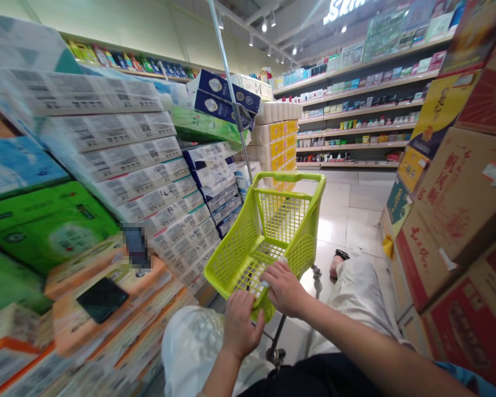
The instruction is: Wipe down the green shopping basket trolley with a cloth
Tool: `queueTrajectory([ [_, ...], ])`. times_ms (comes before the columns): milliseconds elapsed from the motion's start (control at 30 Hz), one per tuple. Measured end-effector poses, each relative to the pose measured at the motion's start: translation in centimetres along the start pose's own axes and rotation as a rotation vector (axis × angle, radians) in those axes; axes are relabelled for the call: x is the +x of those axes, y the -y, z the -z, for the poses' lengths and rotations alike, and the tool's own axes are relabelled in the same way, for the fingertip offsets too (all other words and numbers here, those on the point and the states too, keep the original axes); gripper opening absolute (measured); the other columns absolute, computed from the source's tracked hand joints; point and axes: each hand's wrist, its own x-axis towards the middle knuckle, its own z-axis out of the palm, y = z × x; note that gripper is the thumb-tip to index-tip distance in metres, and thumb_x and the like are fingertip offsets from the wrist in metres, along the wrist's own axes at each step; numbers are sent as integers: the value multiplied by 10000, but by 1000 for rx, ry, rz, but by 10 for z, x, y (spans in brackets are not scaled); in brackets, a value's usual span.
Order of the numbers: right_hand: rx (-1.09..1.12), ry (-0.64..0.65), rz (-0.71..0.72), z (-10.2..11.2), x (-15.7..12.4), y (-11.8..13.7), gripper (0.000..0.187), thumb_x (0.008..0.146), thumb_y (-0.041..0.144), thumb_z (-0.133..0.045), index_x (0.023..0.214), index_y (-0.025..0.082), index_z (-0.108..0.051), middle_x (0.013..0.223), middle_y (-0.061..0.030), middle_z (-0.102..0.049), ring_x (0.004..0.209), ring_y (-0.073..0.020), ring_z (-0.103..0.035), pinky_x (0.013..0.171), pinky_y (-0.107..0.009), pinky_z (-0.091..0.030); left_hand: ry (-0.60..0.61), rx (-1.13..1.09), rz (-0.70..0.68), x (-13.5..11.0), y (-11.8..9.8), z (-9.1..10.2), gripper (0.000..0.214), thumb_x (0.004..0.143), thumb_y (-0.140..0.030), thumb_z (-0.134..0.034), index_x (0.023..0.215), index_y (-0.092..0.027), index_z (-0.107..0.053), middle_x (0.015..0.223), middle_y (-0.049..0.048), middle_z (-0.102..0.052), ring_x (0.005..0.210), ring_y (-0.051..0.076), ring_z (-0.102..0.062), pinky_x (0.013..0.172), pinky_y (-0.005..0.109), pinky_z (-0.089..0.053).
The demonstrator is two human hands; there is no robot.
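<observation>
A lime-green plastic shopping cart (283,215) with grid walls stands between my knees, its basket holding nothing that I can see. My left hand (243,320) has its fingers curled over the cart's near rim. Just right of it, my right hand (283,288) rests against the near side of the basket. Between its fingers shows a bit of white, soft-looking material (265,283), perhaps a tissue; most of it is hidden by the hand. A thin metal pole (227,71) rises from the cart's left side.
Stacked tissue packs (149,143) line the left. A black phone-like slab (102,299) and a blurred-out item (136,247) lie on orange packs. Cardboard cartons (458,198) are piled right. Stocked shelves (355,129) stand behind a tiled floor (334,204).
</observation>
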Motion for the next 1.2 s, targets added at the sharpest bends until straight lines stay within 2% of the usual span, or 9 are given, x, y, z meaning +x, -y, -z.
queueTrajectory([
  [100,51,-58,27,-12,-9,5,336,751,110,-516,1066,190,-603,1003,-78,-628,1019,-229,-538,1039,-433,-373,80,80,178,7,-8,3,117,834,-293,-478,807,-194,-533,780,58,-584,796,234,-562,794,409,-456],
  [200,95,-174,-1,-27,-18,-2,446,813,100,-466,1236,217,-544,1295,-93,-550,1307,-234,-410,1129,-472,-300,112,78,240,25,-21,2,342,788,-251,-516,1114,-152,-542,1064,116,-626,1030,275,-568,958,449,-414],
  [300,159,-374,-216,-39,-16,-18,511,862,79,-388,1325,266,-498,1491,-64,-366,1430,-218,-246,1152,-484,-284,222,-5,257,52,-37,-1,586,779,-264,-521,1336,-117,-414,1320,161,-533,1214,283,-502,1023,420,-393],
  [400,301,-539,-463,-53,-10,-26,543,907,117,-355,1411,314,-409,1570,-19,-214,1448,-196,-209,1158,-440,-295,358,-57,274,77,-53,0,551,831,-283,-461,1352,-111,-408,1348,169,-526,1244,272,-498,1026,395,-397],
  [600,543,-606,-666,-88,-17,-1,580,945,306,-432,1491,345,-243,1606,19,-64,1455,-214,-190,1155,-415,-301,448,-45,314,87,-59,4,480,862,-279,-420,1327,-161,-448,1278,127,-594,1122,259,-594,915,364,-468],
  [767,533,-689,-697,-78,-3,-19,520,941,262,-348,1461,272,-343,1600,-5,-114,1462,-188,-158,1177,-411,-243,418,9,296,77,-51,3,574,877,-380,-441,1406,-167,-372,1395,130,-515,1212,262,-548,966,376,-459],
  [867,470,-799,-849,-60,16,-43,519,921,246,-336,1435,200,-388,1582,-67,-189,1455,-196,-183,1183,-435,-212,417,21,281,72,-47,3,624,858,-411,-476,1419,-168,-355,1413,118,-502,1237,263,-530,986,375,-455],
  [1000,457,-778,-838,-65,12,-38,523,918,232,-340,1438,196,-381,1542,-85,-299,1444,-188,-219,1184,-435,-214,398,29,267,68,-44,3,633,838,-391,-504,1413,-166,-365,1400,120,-516,1233,261,-535,990,371,-458],
  [1200,543,-632,-691,-97,-20,-3,565,931,233,-379,1486,255,-280,1576,-43,-215,1449,-180,-203,1162,-404,-291,348,-5,236,63,-40,5,564,880,-401,-450,1391,-169,-395,1380,133,-532,1209,262,-554,967,396,-473],
])
